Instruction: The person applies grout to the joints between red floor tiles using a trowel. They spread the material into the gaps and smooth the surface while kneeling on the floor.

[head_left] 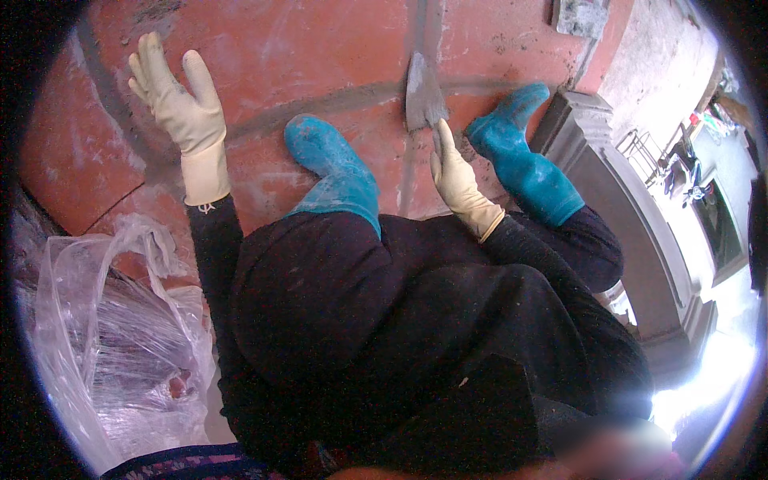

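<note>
The left hand (180,100), in a cream rubber glove, is spreading wide at the upper left of the frame, thumb apart from the fingers, holding nothing. The right hand (466,182), in a matching glove, is closing around the handle of a scraper (424,98) right of centre. The scraper's flat grey blade is extending past the fingertips toward the top of the frame, well apart from the left hand; whether its edge is touching the floor (352,40) is hard to tell. Under both hands the red floor is showing grey joints, one curving behind the blade. A blue left boot (332,164) is resting between the hands, and a blue right boot (532,168) is standing beyond the right hand. Clear plastic sheeting (128,352) is bunching at the lower left, and a grey moulded ledge (640,212) is curving down the right side.
</note>
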Demonstrator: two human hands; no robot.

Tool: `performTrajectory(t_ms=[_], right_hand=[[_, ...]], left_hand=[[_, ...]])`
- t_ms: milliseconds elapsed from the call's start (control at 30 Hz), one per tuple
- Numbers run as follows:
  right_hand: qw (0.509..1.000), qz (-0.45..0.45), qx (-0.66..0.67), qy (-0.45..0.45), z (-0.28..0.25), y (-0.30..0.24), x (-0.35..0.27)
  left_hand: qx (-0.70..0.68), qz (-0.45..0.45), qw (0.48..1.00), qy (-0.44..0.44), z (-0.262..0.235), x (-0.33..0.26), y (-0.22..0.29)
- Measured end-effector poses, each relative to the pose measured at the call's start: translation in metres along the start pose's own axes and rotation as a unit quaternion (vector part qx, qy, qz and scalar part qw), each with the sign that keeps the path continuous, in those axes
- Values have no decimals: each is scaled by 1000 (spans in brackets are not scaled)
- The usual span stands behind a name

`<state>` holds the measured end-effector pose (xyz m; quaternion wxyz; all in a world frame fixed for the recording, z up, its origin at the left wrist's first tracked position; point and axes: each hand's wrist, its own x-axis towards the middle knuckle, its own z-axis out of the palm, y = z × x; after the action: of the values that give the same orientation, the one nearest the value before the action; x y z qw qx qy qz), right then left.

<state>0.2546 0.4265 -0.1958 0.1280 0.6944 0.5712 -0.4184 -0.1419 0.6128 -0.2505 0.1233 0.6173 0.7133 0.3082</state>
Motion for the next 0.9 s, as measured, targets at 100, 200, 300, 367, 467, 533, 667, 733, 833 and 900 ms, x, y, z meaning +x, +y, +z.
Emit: performTrajectory(t_ms=[100,200,300,367,467,533,667,733,833,900], right_hand=[[999,5,21,-32,-3,7,-14],[995,-89,19,-41,-27,10,-26],[994,-68,53,-66,-71,9,-31],[991,-77,88,-72,-105,7,-29],[986,-151,66,-35,-135,0,1],[975,-204,85,18,-143,-9,32],[969,-204,105,92,-163,-13,90],[983,-163,25,86,-180,-9,117],[972,-198,-118,35,-202,2,139],[956,-185,-220,-65,-212,10,147]], left_hand=[[12,4,1000,14,1,1,-5],[85,-18,995,47,-4,-12,-15],[133,-105,983,67,-15,-57,-11],[47,-152,984,77,-14,-95,0],[12,-248,968,25,-8,-145,19],[32,-197,979,43,-2,-161,19],[25,-218,974,58,-1,-162,7],[36,-214,974,69,-9,-158,0],[47,-206,974,82,-22,-156,-5],[54,-200,975,76,-28,-157,-5]])
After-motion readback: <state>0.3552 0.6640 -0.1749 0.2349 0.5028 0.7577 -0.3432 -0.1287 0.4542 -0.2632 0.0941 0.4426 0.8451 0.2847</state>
